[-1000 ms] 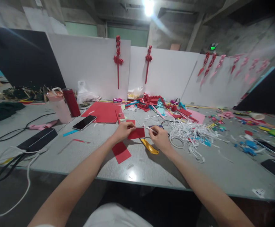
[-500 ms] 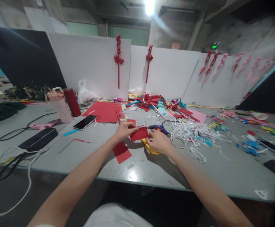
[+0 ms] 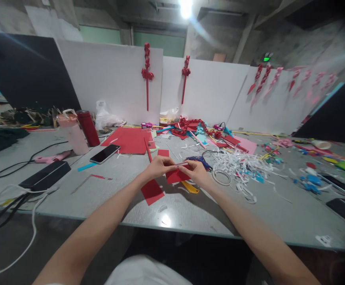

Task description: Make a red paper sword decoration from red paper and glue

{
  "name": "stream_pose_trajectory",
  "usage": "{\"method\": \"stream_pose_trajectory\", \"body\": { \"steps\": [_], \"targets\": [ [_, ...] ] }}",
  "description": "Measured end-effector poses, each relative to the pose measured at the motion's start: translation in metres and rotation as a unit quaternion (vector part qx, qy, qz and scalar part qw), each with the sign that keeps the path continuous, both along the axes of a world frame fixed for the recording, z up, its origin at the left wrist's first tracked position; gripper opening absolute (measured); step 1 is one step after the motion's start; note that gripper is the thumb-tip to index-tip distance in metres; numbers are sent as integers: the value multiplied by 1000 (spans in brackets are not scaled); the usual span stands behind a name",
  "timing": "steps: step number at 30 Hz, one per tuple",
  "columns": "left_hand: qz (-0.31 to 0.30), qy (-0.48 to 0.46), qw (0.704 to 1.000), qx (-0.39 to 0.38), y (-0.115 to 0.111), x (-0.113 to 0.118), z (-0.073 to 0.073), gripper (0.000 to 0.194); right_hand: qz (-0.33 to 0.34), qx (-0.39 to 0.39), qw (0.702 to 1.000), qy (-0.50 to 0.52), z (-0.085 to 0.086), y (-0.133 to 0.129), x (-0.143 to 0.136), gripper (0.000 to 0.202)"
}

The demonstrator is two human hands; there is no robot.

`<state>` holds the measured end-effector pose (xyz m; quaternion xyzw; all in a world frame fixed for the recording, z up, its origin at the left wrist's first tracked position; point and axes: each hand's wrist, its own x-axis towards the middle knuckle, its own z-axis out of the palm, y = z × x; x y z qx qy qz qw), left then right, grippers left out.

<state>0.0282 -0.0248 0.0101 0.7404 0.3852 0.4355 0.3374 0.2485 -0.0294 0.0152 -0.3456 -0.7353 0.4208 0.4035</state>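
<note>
Between my two hands is a small piece of red paper (image 3: 177, 177), lifted off the table. My left hand (image 3: 157, 167) pinches its upper left edge, and my right hand (image 3: 196, 171) pinches the upper right edge, thumbs close together. Under the paper and partly hidden by it lies a yellow tool (image 3: 190, 187), probably a utility knife. Another red paper piece (image 3: 152, 192) rests below my left hand. A narrow red strip (image 3: 148, 149) and a small red piece (image 3: 163, 152) lie just beyond. Behind my right hand sits a dark blue glue gun (image 3: 200, 161).
White paper shreds (image 3: 237, 160) and a roll of tape (image 3: 221, 177) lie to the right. On the left are a phone (image 3: 105, 153), a pink bottle (image 3: 73, 132), a red flask (image 3: 88, 127) and a black power strip (image 3: 45, 174). Large red sheets (image 3: 126, 139) lie farther back.
My right hand has left the yellow tool and moved up to the red paper's upper edge. Both hands now grip the paper, which has tilted and shifted slightly.
</note>
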Motion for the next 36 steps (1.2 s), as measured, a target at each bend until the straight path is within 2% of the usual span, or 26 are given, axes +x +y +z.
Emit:
{"method": "stream_pose_trajectory", "body": {
  "steps": [5,9,12,14,17,20,25,29,36],
  "targets": [
    [24,-39,999,-25,2,-2,3,36,-75,-12,996,55,-8,9,3,44],
    [49,-37,998,-13,6,-7,4,31,-76,-2,996,41,-6,14,9,38],
    [47,8,999,12,5,-7,1,24,-65,75,994,-49,-4,12,10,24],
    [40,42,998,32,3,-5,0,20,-60,149,980,-120,-4,9,9,17],
    [25,70,996,51,-1,0,-1,19,-31,200,966,-159,-4,5,8,19],
    [28,70,995,67,-3,3,-1,20,-26,215,963,-162,-6,4,8,25],
    [34,26,998,51,-2,4,-2,25,-88,235,950,-188,-6,10,11,26],
    [20,-14,1000,18,2,2,-3,30,-100,222,950,-194,-5,13,14,28],
    [43,-52,998,3,9,-2,-3,31,-173,208,943,-194,-4,16,18,27]
  ]
}}
